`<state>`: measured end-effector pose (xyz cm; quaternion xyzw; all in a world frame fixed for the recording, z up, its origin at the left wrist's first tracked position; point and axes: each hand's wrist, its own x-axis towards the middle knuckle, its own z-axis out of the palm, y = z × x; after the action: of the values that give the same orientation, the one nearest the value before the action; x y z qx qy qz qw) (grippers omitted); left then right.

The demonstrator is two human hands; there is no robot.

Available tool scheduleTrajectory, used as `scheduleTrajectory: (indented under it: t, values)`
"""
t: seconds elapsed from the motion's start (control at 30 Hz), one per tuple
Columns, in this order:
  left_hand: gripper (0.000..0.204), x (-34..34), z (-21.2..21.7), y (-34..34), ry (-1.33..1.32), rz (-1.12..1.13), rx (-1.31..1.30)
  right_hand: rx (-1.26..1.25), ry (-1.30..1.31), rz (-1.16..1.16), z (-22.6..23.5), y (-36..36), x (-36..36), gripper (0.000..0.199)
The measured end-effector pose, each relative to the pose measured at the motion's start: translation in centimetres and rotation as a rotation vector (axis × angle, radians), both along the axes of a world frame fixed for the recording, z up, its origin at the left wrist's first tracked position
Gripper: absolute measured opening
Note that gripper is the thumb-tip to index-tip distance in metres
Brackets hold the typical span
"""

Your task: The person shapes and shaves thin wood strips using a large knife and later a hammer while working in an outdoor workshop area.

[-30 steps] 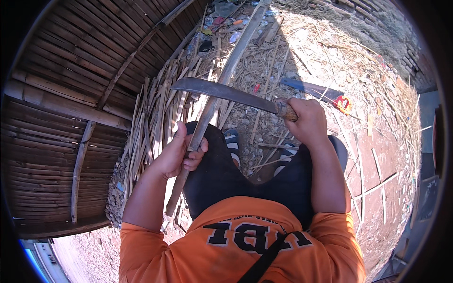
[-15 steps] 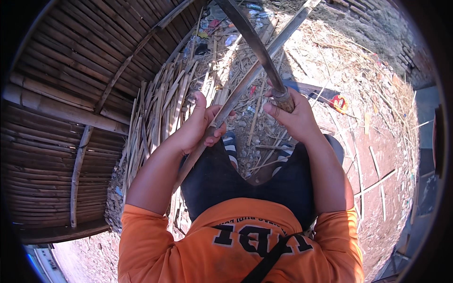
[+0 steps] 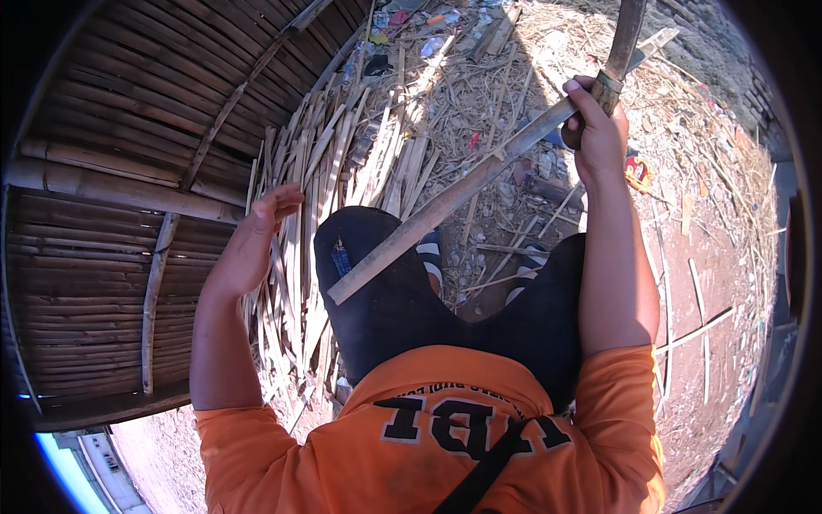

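My right hand, at the upper right, is closed around the wooden handle of a machete. Its dark curved blade points up and away. A long, flat bamboo strip slants from above my left thigh up to the right hand and crosses the machete there. Fingers of that hand lie against the strip; how firmly they grip it, I cannot tell. Off to the left, my left hand is raised with nothing in it, its fingers stretched out, near a pile of split bamboo strips.
A bamboo slat wall with poles stands close on the left. Bamboo shavings and litter cover the ground ahead. An orange and black object lies beyond my right forearm. Loose sticks cross on the dirt at the right.
My left hand has let go of the bamboo strip and moved left. My right hand has moved up and right with the machete, and the strip has shifted the same way.
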<state>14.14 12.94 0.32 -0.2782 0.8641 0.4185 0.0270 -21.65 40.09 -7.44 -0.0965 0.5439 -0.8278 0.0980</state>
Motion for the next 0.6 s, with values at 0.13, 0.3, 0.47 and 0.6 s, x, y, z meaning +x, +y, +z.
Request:
scheduleTrajectory:
  t: [0.13, 0.3, 0.47, 0.6]
  values:
    - [0.107, 4.2, -0.6, 1.4, 0.086, 0.045, 0.084, -0.1, -0.018, -0.128, 0.0, 1.0, -1.8, 0.023]
    - [0.09, 2.8, -2.5, 3.1, 0.378, 0.24, 0.204, -0.143, -0.034, -0.137, -0.6, 0.9, -1.6, 0.022]
    - [0.063, -0.9, -2.4, 4.8, 0.343, 0.223, 0.41, -0.143, -0.071, -0.089, -1.0, 0.5, -0.4, 0.023]
    - [0.038, -1.4, -2.9, 4.9, 0.353, 0.265, 0.45, -0.125, -0.055, -0.075, -0.9, 0.6, -0.2, 0.025]
